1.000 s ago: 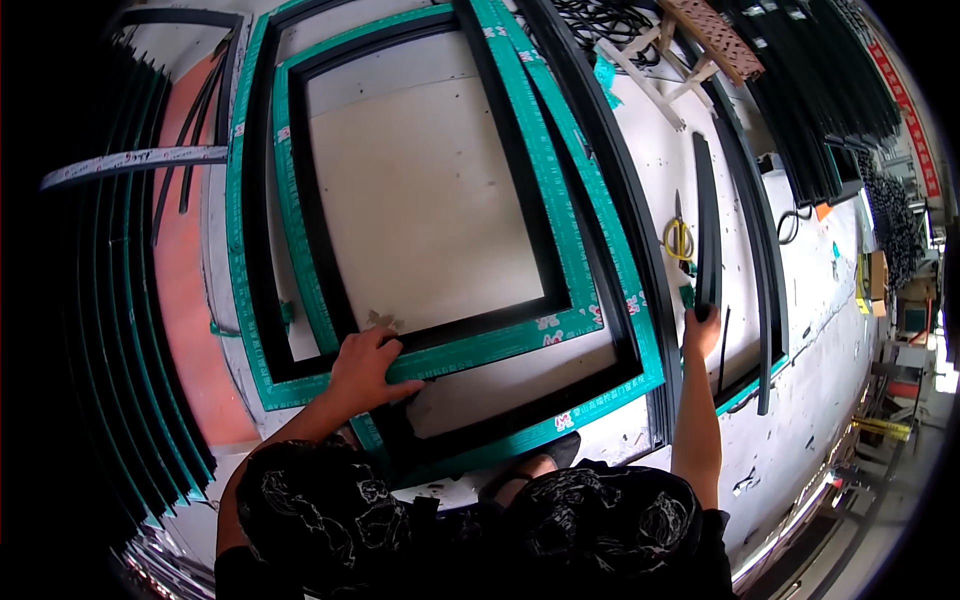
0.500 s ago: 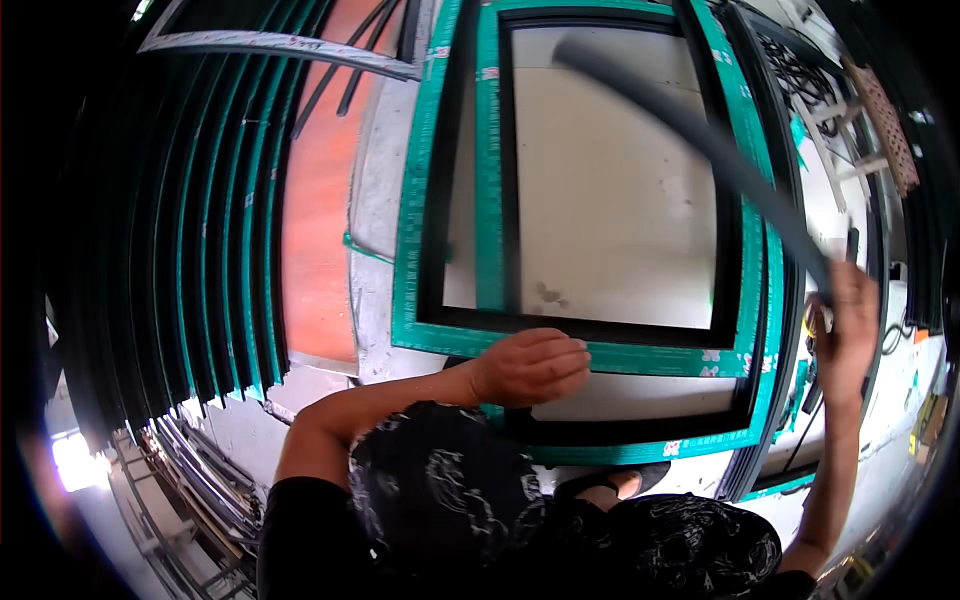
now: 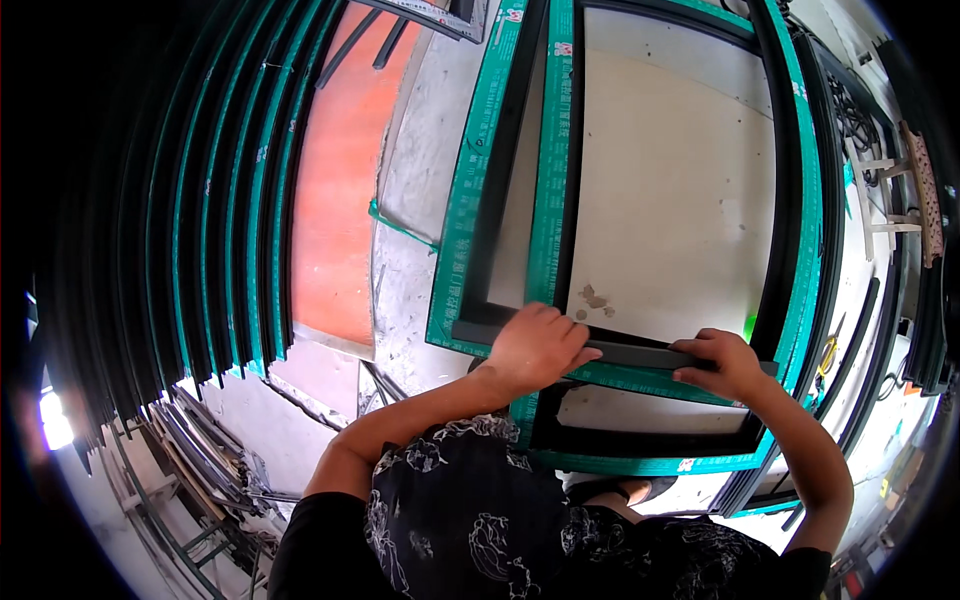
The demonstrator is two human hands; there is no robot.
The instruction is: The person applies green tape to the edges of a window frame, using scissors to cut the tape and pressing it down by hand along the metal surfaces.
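A dark grey straight bar (image 3: 640,350) lies crosswise along the near rail of a window frame (image 3: 458,265) covered in green film. My left hand (image 3: 538,348) is closed over the bar left of its middle, thumb pointing right. Towards its right end, my right hand (image 3: 722,366) pinches the bar between thumb and fingers. The bar's far left end rests over the frame's near left corner. A second green-filmed frame (image 3: 640,464) sits beneath, its near rail closer to me.
To the left stand several long black and green profiles (image 3: 240,200) side by side. An orange panel (image 3: 340,200) lies between them and the frame. On the right are a wooden stool (image 3: 890,200) and yellow-handled scissors (image 3: 828,355). Scrap strips (image 3: 200,440) are piled at lower left.
The bar has swung down from a raised slant onto the frame's near rail. My right hand came left and lower with it; my left hand has closed on the bar.
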